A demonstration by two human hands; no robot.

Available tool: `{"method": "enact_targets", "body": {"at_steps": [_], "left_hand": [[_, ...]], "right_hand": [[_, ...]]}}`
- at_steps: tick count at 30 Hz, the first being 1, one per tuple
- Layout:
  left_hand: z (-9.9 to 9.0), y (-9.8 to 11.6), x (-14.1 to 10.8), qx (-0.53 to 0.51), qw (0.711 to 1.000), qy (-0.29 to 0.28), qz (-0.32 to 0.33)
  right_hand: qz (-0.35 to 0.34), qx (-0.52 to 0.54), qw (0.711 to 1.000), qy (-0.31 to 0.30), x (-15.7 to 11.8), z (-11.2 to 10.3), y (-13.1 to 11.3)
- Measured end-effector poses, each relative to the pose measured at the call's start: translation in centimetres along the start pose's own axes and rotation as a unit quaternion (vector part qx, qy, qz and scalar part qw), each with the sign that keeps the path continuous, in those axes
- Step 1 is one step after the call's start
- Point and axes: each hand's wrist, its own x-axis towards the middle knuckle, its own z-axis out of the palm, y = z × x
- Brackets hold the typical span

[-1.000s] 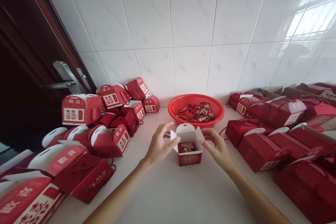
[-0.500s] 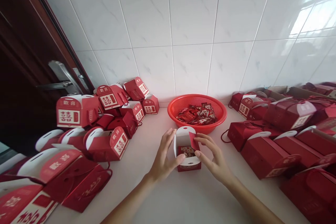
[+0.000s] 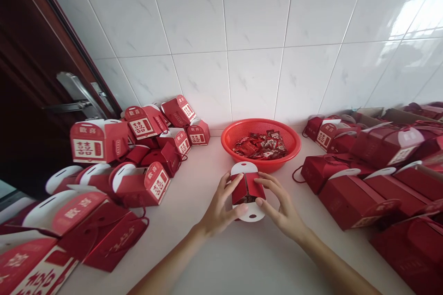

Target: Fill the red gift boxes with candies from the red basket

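A small red box stands on the pale surface at centre, its two red side flaps folded inward with a narrow dark gap between them. Its rounded white end flaps lean outward, front and back. My left hand grips the box's left side, fingers on the left flap and thumb by the front white flap. On the right side my right hand has its fingertips on the right flap and its thumb at the front corner. Just behind the box sits a red plastic basket holding wrapped sweets.
Red boxes with white labels are piled at the left, near a dark door. More red boxes fill the right side. A white tiled wall rises behind the basket.
Both side flaps of the box have folded inward and now cover most of its opening. The front white flap tilts further down. My hands have stayed around the box; the view has shifted slightly.
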Motion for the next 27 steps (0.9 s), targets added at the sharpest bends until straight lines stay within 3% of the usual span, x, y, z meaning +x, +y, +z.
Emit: {"method": "enact_targets", "body": {"at_steps": [12,27], "left_hand": [[-0.14,0.46,0.04,0.013,0.999,-0.01,-0.035],[-0.23,0.85,0.01,0.016,1.0,-0.011,-0.024]], "right_hand": [[0.012,0.004,1.0,-0.006,-0.02,0.07,0.09],[0.024,0.007,1.0,-0.012,-0.15,-0.07,0.03]]}}
